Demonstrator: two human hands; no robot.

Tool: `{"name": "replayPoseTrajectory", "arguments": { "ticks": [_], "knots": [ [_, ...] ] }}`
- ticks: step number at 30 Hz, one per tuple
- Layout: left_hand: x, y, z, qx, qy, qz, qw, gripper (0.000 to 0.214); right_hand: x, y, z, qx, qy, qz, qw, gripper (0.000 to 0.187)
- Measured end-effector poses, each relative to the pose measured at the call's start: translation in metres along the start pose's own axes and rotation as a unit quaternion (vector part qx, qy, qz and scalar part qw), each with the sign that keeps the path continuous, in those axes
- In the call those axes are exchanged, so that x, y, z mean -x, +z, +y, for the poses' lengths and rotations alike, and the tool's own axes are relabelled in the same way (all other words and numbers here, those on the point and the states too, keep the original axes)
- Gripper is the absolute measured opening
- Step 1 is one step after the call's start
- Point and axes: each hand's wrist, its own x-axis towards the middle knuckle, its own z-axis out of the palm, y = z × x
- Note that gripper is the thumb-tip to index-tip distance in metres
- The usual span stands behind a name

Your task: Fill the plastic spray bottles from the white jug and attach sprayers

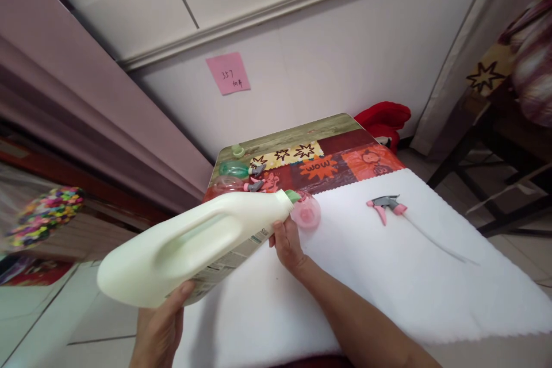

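Note:
My left hand [160, 322] grips the base of a large pale-yellow jug [190, 244] with a moulded handle, tipped sideways so its green spout [293, 195] points at a small pink bottle [306, 211] on the white cloth [388, 276]. My right hand [287, 241] sits under the jug's neck, beside the pink bottle, fingers curled; whether it grips the bottle is hidden. A pink-and-grey spray trigger [386, 206] with a long dip tube lies loose on the cloth to the right.
At the table's far end lie a green spray bottle [235, 170], a clear pink spray bottle [228, 185] and a small green cap [237, 150] on a patterned cloth. A pink sticky note [228, 73] is on the wall. A red object [383, 118] lies behind the table.

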Motion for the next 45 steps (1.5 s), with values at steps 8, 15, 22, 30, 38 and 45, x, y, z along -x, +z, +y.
{"name": "replayPoseTrajectory", "arguments": {
  "ticks": [8, 15, 22, 30, 38, 45],
  "knots": [
    [0.004, -0.002, -0.002, -0.013, -0.033, 0.025, 0.999, 0.073, 0.0, 0.0, -0.003, -0.004, 0.002, -0.001, 1.0, 0.052],
    [0.004, 0.002, 0.003, -0.01, -0.027, 0.018, 0.999, 0.075, -0.001, -0.001, -0.002, 0.002, 0.001, 0.0, 1.0, 0.05],
    [0.01, 0.009, 0.008, 0.002, -0.012, 0.004, 1.0, 0.068, -0.001, 0.0, -0.005, 0.007, 0.005, 0.001, 1.0, 0.052],
    [0.005, 0.004, 0.005, -0.008, -0.017, 0.006, 1.0, 0.074, -0.001, 0.0, -0.006, 0.001, -0.001, -0.002, 1.0, 0.051],
    [0.01, 0.008, 0.008, -0.005, -0.013, 0.02, 1.0, 0.072, -0.001, 0.0, -0.001, 0.003, -0.001, 0.001, 1.0, 0.054],
    [0.008, 0.005, 0.005, 0.015, -0.011, 0.002, 1.0, 0.078, 0.0, 0.0, 0.0, 0.003, 0.006, 0.0, 1.0, 0.055]
  ]
}}
